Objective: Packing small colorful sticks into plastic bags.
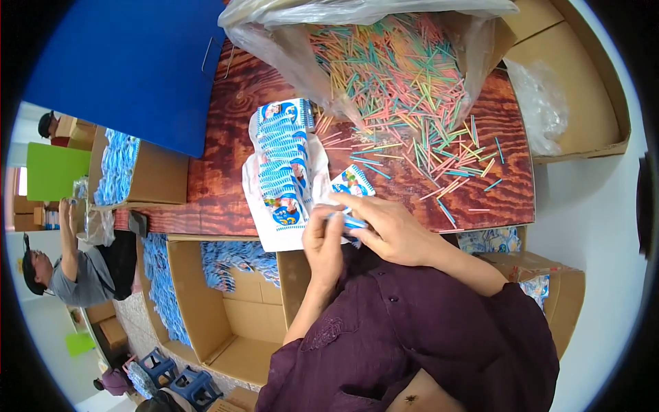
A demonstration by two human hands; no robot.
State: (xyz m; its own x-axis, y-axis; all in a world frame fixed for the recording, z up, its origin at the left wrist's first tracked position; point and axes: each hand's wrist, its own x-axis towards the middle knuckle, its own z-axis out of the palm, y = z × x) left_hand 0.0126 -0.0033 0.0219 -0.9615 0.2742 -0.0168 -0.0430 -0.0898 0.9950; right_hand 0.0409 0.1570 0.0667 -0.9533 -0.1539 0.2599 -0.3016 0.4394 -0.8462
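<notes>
Filling seems the step in hand: the left hand (pixel 322 240) grips a small blue-and-white packet (pixel 352 184) at the table (pixel 226 137) edge, and the right hand (pixel 391 230) pinches it from above, fingers closed on it (contents hidden). Next likely needs sticks (pixel 412 147), lying well beyond both hands.

A small hand-packing workshop. A wood-grain worktable (pixel 233 130) carries a clear plastic bag (pixel 357 14) spilling loose coloured sticks (pixel 405 89), and at centre a stack of printed blue-and-white sachets (pixel 283 161). Open cardboard cartons (pixel 226 323) stand near left and far left, holding more such sachets (pixel 115 168); further cartons (pixel 576 89) lie at right. At the left edge another person (pixel 75 271) works among boxes. Low blue stools (pixel 180 381) stand on the floor, near left.
</notes>
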